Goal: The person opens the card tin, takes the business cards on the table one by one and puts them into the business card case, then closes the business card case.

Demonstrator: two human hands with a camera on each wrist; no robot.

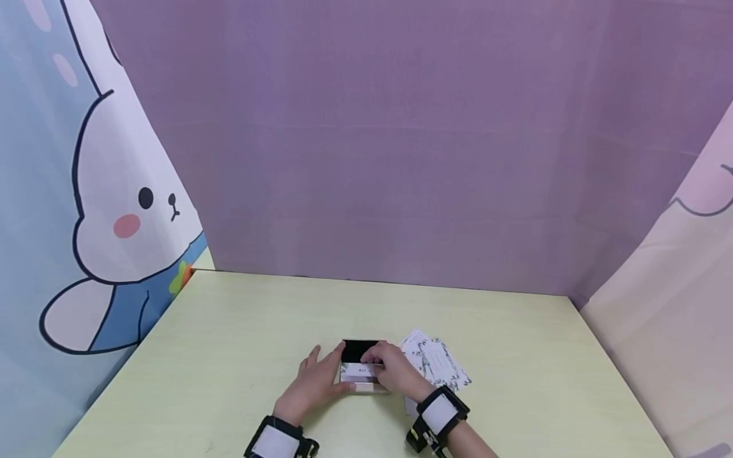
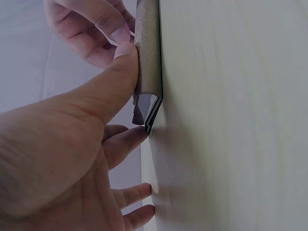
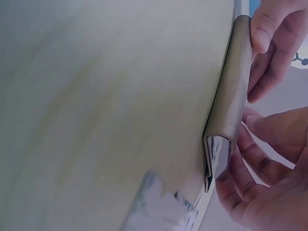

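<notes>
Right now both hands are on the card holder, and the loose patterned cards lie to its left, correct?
Not quite. Both the left hand and right hand are on the card holder, but the head view shows the patterned cards lying to its right.

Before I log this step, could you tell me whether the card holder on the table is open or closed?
Open: the card holder lies on the table with its black lid raised; both wrist views show a gap at its metal end.
</notes>
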